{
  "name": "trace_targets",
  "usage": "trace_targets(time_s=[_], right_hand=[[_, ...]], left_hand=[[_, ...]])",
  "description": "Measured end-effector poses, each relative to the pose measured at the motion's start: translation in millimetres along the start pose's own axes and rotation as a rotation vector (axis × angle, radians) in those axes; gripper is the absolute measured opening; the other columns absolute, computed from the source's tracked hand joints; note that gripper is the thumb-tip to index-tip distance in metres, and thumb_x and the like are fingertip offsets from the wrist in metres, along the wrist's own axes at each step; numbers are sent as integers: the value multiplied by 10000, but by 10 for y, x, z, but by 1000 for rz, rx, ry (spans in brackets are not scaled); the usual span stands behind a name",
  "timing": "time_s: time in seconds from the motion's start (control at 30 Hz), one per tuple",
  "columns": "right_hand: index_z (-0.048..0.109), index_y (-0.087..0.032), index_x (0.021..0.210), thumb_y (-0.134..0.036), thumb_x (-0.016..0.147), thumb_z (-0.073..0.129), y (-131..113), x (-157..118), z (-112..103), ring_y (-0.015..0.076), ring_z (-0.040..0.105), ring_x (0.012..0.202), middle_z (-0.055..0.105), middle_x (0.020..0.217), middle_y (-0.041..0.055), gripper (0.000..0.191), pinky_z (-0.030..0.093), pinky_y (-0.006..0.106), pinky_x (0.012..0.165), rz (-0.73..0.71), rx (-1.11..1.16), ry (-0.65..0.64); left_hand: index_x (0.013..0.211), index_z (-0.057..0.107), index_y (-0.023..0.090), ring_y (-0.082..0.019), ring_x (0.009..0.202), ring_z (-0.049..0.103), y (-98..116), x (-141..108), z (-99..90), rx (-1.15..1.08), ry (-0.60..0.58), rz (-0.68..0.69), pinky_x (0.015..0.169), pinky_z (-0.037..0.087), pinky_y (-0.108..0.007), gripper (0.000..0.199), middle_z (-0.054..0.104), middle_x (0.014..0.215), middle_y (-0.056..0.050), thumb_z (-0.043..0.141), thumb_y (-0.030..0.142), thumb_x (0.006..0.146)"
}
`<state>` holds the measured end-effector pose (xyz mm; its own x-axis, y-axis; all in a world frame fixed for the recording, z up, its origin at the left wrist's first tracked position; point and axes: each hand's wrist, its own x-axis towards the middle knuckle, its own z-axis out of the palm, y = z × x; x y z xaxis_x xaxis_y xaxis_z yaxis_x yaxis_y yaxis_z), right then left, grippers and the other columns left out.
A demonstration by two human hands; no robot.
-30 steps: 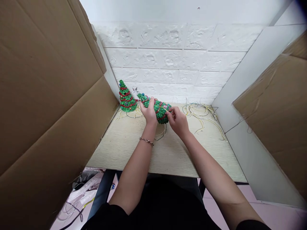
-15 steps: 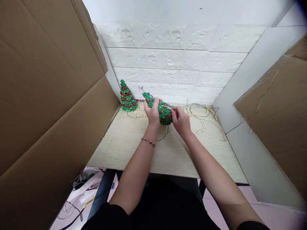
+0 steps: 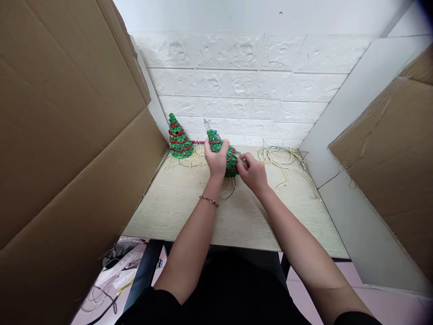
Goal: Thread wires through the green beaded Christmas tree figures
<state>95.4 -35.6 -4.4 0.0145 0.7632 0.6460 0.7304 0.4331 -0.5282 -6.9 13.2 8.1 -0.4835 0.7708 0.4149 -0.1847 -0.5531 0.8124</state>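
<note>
A small beaded Christmas tree (image 3: 232, 168), green with red garland, leans to the left in my left hand (image 3: 217, 159), whose fingers are wrapped round its upper part. A clear star (image 3: 207, 123) tops it. My right hand (image 3: 252, 170) is at the tree's lower right side, thumb and fingertips pinched on a thin pale cord (image 3: 234, 155) that runs across the tree. The exact grip point is partly hidden by the fingers. A second beaded tree (image 3: 180, 143) stands upright at the back left, apart from both hands.
Loose yellow, white and dark cords lie coiled (image 3: 284, 158) at the back right of the wooden tabletop (image 3: 250, 225), others round the standing tree. Cardboard (image 3: 84, 135) walls the left side; another cardboard sheet (image 3: 389, 149) is at right. A white brick-patterned wall (image 3: 243, 81) closes the back.
The held tree has turned more upright, its star shifting right and up. My right hand has moved slightly left, closer to the tree, still pinching the cord.
</note>
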Motion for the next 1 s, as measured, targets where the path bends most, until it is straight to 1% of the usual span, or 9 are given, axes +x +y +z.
trace_targets(time_s=[0.1,0.3,0.5,0.77,0.9,1.0], right_hand=[[506,-199,742,-315,823,415,-1,0,-1,101,362,440,420,498,-39,169,263,224,489,0,4,-11],[523,-196,765,-386,859,392,-4,-1,4,107,397,465,466,528,-23,249,284,221,494,-11,27,-27],[518,-193,743,-368,860,407,-1,3,4,109,409,476,496,553,-13,238,293,223,498,-37,0,-21],[517,-195,740,-379,863,408,9,4,7,111,407,471,503,554,-13,246,283,226,499,-15,1,-7],[516,-197,745,-394,869,394,7,2,3,117,426,486,524,576,-8,263,294,227,512,-20,16,-15],[526,-199,793,-402,861,411,-1,-5,6,121,451,496,549,601,-4,243,301,225,514,-14,29,-23]], left_hand=[[866,532,213,-111,717,526,24,-21,6,24,-16,12,717,425,-254,302,547,783,5,691,332,638],[867,529,219,-109,681,533,16,-31,19,-45,-73,-40,664,431,-261,290,547,768,3,680,323,643],[840,530,212,-110,676,533,21,-51,32,-50,-112,-38,658,433,-266,269,541,755,2,680,318,643],[821,525,203,-99,644,531,39,-86,40,-42,-213,-40,625,433,-243,249,547,743,8,674,311,653],[806,524,202,-97,639,524,50,-84,38,-13,-220,-29,622,430,-237,254,546,734,12,684,315,644],[801,520,202,-100,640,530,57,-71,37,-37,-203,-33,614,432,-238,257,547,727,13,687,312,640]])
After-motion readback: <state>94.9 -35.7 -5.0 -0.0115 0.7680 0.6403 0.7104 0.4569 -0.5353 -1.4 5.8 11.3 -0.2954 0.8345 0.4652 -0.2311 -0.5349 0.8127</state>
